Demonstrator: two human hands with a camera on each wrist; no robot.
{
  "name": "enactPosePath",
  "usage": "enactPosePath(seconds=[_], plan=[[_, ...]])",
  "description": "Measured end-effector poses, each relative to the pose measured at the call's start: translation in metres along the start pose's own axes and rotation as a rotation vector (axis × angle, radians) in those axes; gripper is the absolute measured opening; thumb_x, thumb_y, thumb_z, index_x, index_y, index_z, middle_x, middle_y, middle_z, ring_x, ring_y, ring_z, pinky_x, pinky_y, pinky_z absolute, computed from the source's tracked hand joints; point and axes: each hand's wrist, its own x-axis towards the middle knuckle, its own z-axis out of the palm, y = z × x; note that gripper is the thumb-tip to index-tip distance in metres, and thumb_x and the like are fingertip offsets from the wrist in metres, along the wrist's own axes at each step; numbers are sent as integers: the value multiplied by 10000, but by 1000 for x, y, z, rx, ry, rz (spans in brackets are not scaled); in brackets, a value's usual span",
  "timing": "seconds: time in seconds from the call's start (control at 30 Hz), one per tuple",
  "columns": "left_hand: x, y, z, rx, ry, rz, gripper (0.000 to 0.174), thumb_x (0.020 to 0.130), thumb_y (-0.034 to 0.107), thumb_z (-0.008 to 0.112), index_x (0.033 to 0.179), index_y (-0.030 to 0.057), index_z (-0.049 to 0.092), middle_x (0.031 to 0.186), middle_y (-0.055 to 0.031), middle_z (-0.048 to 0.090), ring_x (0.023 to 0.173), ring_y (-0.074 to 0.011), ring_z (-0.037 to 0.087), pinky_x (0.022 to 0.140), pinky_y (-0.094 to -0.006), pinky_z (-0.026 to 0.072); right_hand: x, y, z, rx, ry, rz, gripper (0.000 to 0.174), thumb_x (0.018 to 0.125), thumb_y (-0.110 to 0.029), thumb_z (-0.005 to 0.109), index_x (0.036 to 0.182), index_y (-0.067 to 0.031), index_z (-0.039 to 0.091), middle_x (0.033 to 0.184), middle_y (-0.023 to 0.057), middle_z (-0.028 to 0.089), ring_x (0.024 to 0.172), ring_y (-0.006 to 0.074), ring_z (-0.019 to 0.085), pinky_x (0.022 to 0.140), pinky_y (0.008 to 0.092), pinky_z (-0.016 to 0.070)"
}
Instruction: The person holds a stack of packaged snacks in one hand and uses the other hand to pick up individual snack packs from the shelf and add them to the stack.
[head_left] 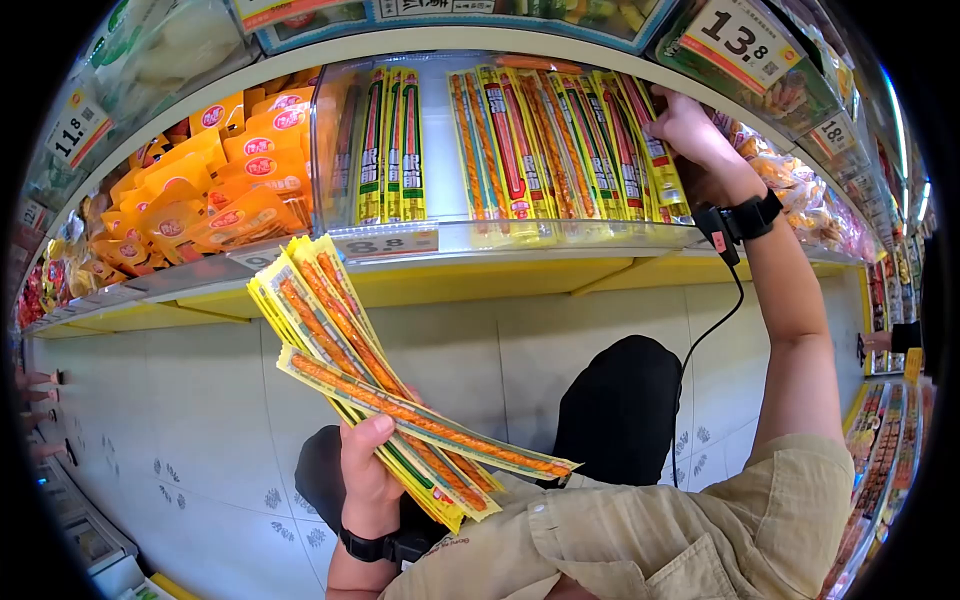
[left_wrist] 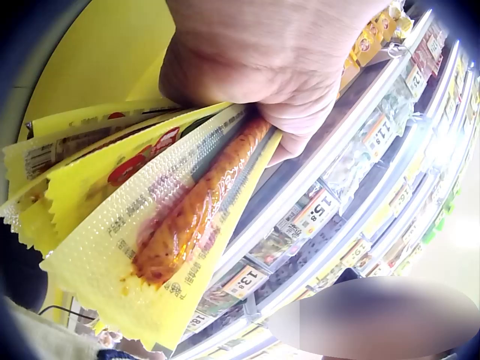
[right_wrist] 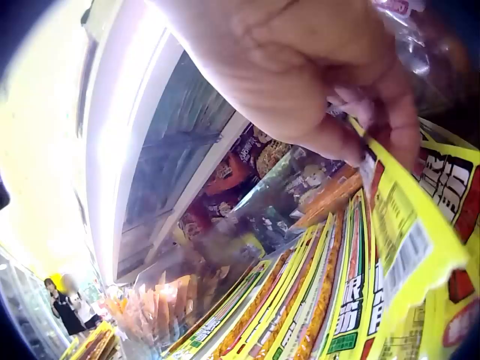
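Observation:
My left hand (head_left: 368, 470) grips a fanned bundle of long, flat packets of spicy snack sticks (head_left: 420, 415), thumb across the top one. Through their clear fronts, orange-red sticks show; in the left wrist view one packet end (left_wrist: 187, 217) is close up with yellow backs behind it. Reaching into the shelf, my right hand (head_left: 695, 130) is at the right end of a standing row of similar packets (head_left: 540, 150). The right wrist view has its thumb and fingers pinching the upper edge of a yellow snack packet (right_wrist: 405, 225), whose barcode side is visible.
A clear divider (head_left: 318, 150) separates the row from orange snack bags (head_left: 250, 165) on the left. Other bagged snacks (head_left: 800, 185) lie right of it. Above runs another shelf edge (head_left: 500, 42) with price tags. A tiled floor (head_left: 210, 400) lies below, and my knee (head_left: 620, 400) is bent near the shelf.

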Motion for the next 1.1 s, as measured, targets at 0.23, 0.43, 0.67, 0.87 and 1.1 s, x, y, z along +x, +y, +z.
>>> enactPosePath(seconds=[0.23, 0.43, 0.67, 0.87, 1.1], plan=[[2, -3, -3, 9, 2, 3, 444, 741, 243, 586, 1064, -51, 504, 901, -151, 578, 775, -287, 621, 690, -405, 550, -7, -32, -13, -783, -208, -107, 450, 734, -135, 655, 1162, -44, 553, 924, 211, 634, 842, 329, 628, 768, 413, 487], [3, -6, -8, -4, -26, -11, 434, 746, 242, 583, 1049, -61, 512, 891, -158, 576, 784, -286, 614, 706, -408, 541, 7, -112, 11, -287, -511, -515, 363, 853, -251, 593, 1160, -59, 566, 850, 134, 609, 784, 249, 574, 750, 371, 472], [3, -7, -6, -21, -17, -13, 437, 741, 235, 585, 1052, -64, 511, 895, -156, 565, 794, -289, 608, 714, -407, 538, 25, -164, 96, -245, -778, -561, 343, 883, -355, 552, 1090, -82, 572, 848, 142, 620, 813, 294, 591, 704, 411, 447], [4, -6, -10, -37, -29, -35, 444, 729, 225, 591, 1053, -67, 514, 923, -159, 562, 804, -296, 609, 717, -417, 541, 23, -167, 84, -396, -624, -621, 325, 858, -365, 576, 866, -42, 547, 747, 146, 595, 728, 325, 580, 645, 432, 425], [2, -3, -9, -50, -40, -23, 449, 727, 209, 592, 1070, -68, 508, 948, -173, 564, 819, -317, 619, 734, -434, 547, 34, -150, 72, -11, -577, -184, 326, 738, -130, 668, 1024, -24, 552, 707, 91, 569, 621, 182, 570, 538, 310, 459]])
